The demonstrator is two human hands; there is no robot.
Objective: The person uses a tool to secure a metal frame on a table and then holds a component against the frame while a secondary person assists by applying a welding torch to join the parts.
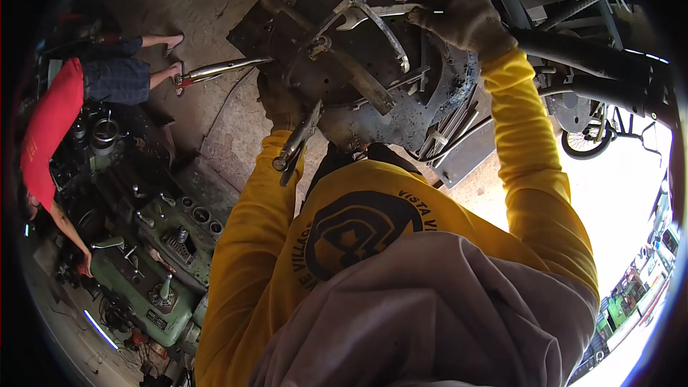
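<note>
My right hand [462, 18], in a grey-brown work glove, is closed round the end of a shiny metal wrench [387, 10]. The wrench's open jaw reaches over a curved metal bar [383, 29] on the dark steel worktable [423, 111]. A round frame with crossing flat bars [358, 75] lies there too. At the table's near left side is my gloved left hand [279, 104], in shadow, its fingers mostly hidden. A long-handled metal tool [222, 68] juts out left beyond that hand. Another metal tool [297, 140], with a round end, sticks out over my left wrist.
At left, a person in a red shirt [54, 125] bends over a green lathe-like machine [143, 294]. Metal rods [448, 132] lie below the table's right side. Dark pipes and frames [595, 54] crowd the right; a bicycle wheel [588, 140] shows beyond. A cable [226, 104] crosses the floor.
</note>
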